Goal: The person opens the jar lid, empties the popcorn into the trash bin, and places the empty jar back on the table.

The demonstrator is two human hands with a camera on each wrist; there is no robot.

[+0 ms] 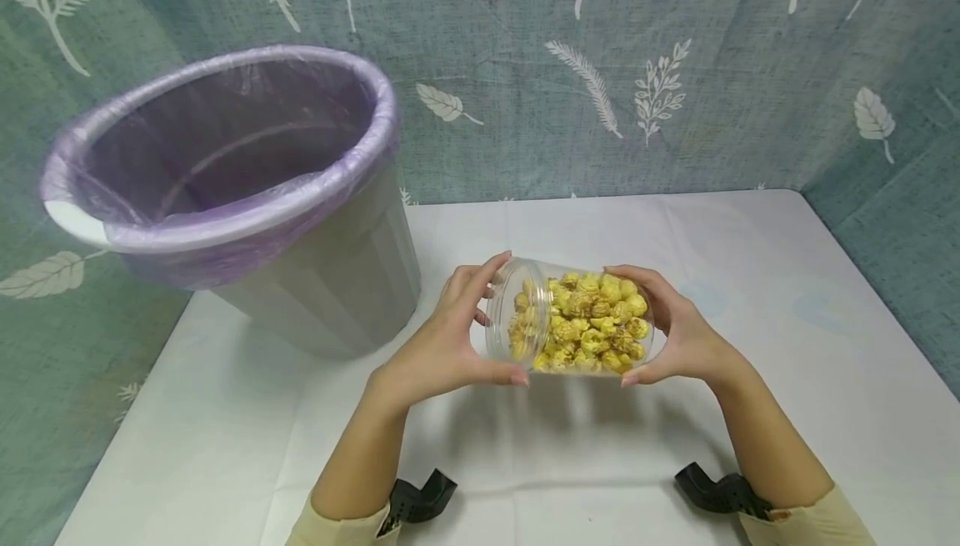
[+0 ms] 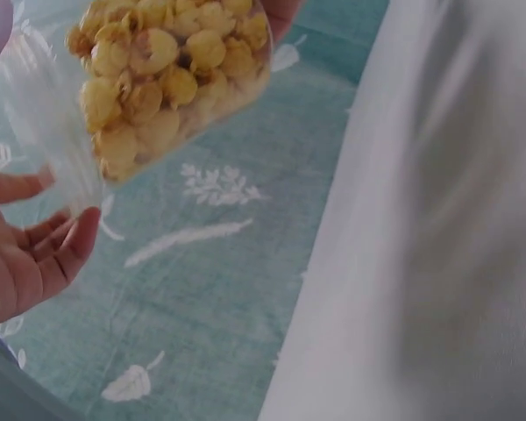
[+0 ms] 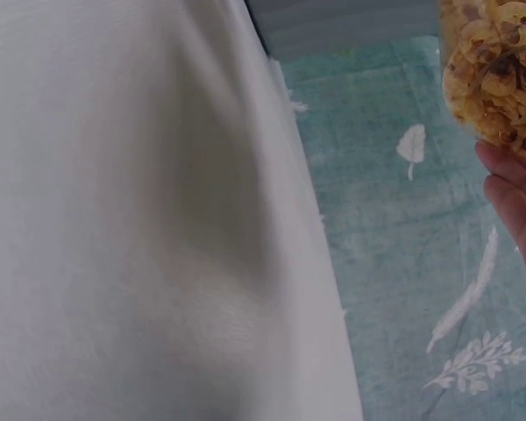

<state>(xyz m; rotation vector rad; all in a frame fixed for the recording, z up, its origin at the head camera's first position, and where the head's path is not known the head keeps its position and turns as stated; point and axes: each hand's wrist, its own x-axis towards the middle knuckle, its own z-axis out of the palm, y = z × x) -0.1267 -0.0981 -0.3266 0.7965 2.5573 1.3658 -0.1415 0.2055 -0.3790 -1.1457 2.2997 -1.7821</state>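
A clear plastic jar (image 1: 542, 317) of yellow caramel popcorn (image 1: 596, 321) is held on its side above the table, its clear lid (image 1: 501, 321) pointing left. My left hand (image 1: 442, 350) grips the lid end, thumb below and fingers at the upper edge. Around the base end, my right hand (image 1: 688, 336) holds the jar with its thumb beneath. The left wrist view shows the lid blurred beside the left fingers (image 2: 66, 254). Only part of the popcorn (image 3: 500, 79) and the right fingers (image 3: 513, 189) appear in the right wrist view.
A grey bin (image 1: 352, 279) lined with a purple plastic bag (image 1: 247, 229) stands on the left of the table. White cloth covers the table (image 1: 750, 279). Behind it hangs a green-blue curtain (image 1: 510, 112) with white leaf prints. Black wrist mounts (image 1: 423, 496) sit by both sleeves.
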